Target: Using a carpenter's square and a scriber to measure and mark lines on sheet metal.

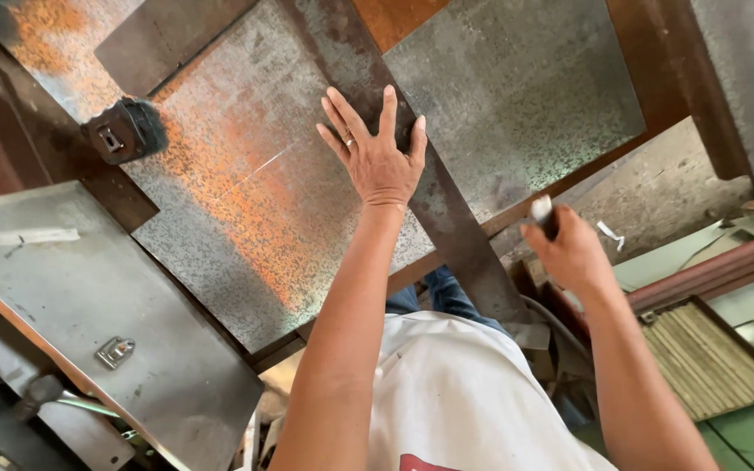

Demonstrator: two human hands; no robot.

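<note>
- Left hand (380,157): open, palm down, fingers (342,118) spread and pointing to the far side. It lies flat across a dark steel bar (447,227), with the fingers reaching onto the rusted sheet beside it. A ring shows on one finger.
- Right hand (573,253): closed around a small white piece (541,209), seemingly chalk or a marker. Only the pale tip shows above the fist, pointing to the far side. The hand is held in the air just right of the bar's near part and touches no sheet.
- Dark steel bar: long, flat and narrow. Its long axis runs diagonally from the far middle of the scene to the near right, ending close to the person's lap. It lies on top of the sheets.
- Galvanised sheet (255,209): left of the bar, under the left hand's fingers, spotted with orange rust and crossed by a thin scratched line.
- Second galvanised sheet (517,87): right of the bar, cleaner and grey.
- Tape measure (124,131): dark, resting at the far left edge of the rusted sheet, well apart from both hands.
- Grey metal plate (89,288): near left, carrying a small padlock (115,351).
- Slatted tray (709,358): near right, below the right forearm.
</note>
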